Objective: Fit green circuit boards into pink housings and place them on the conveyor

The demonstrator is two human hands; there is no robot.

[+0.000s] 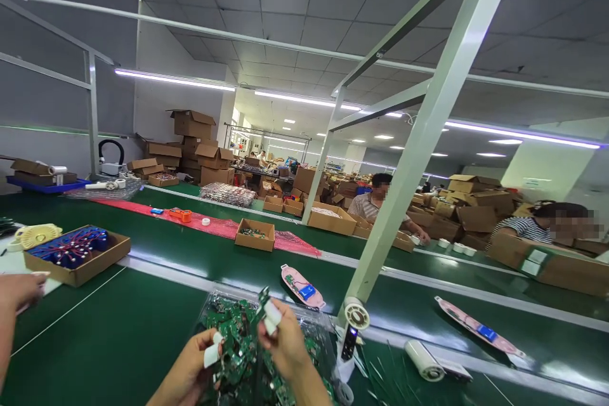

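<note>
My right hand [288, 339], with white coverings on its fingertips, pinches a small green circuit board [263, 297] and holds it up above a clear plastic tray [209, 298]. Many green circuit boards [242, 330] lie piled in that tray. At the tray's left side is my left hand [190, 361], fingers closed and also white-tipped; the boards behind blur into what it may hold. Just beyond the tray lies a pink elongated shell [291, 276] with a blue battery and a small board inside.
Another person's hand [21, 292] reaches in from the left, near a carton [95, 263] of blue battery packs. A white post [380, 235] rises right of the tray, beside a small white fan [356, 316]. A second pink shell [464, 323] lies farther right. Two people work across the line.
</note>
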